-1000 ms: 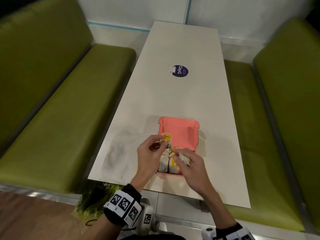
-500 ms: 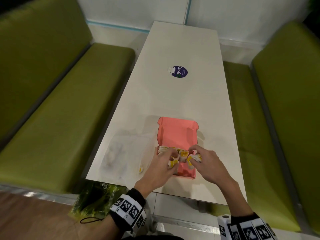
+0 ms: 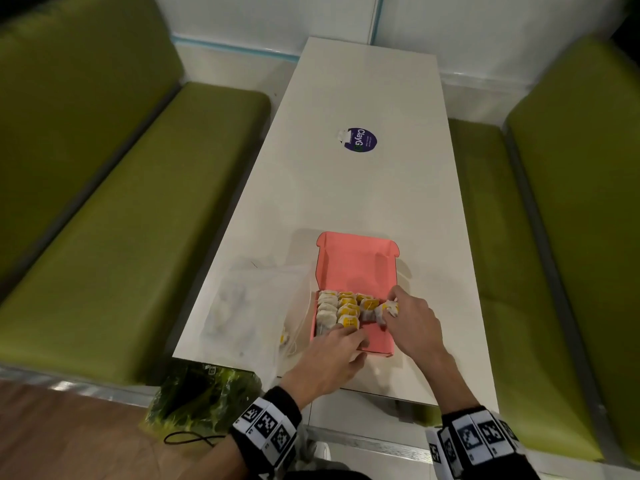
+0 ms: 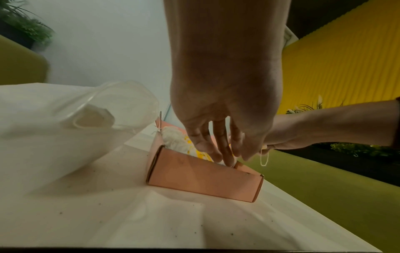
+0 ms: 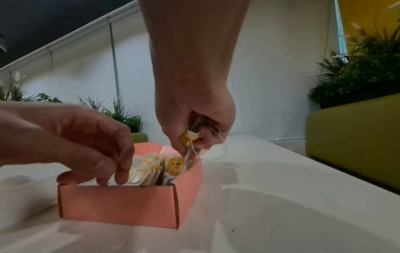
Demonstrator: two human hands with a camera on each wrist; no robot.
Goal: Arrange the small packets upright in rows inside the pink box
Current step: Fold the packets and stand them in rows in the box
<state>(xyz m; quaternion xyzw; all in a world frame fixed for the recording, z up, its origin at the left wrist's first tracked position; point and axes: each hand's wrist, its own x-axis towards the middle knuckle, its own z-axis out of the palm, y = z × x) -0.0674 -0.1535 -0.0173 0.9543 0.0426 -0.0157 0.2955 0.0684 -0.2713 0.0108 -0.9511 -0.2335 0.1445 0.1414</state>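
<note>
The pink box stands open near the table's front edge, its lid tilted away. Small white packets with yellow tags stand in rows in its far half. My left hand reaches in from the near side, and its straight fingers press against the closest packets. My right hand is at the box's right wall and grips a small bunch of packets, their strings dangling. The lowest packet of that bunch dips into the right-hand row. The box's near right part shows bare pink floor.
A clear plastic bag lies left of the box, touching it, with a few packets near its mouth. A round purple sticker sits mid-table. Green benches flank the white table. A green bag lies below the front edge.
A second ago my left hand held a packet above the box. Both hands have since dropped into it; the left now presses the rows from the near side, the right moved to the right wall.
</note>
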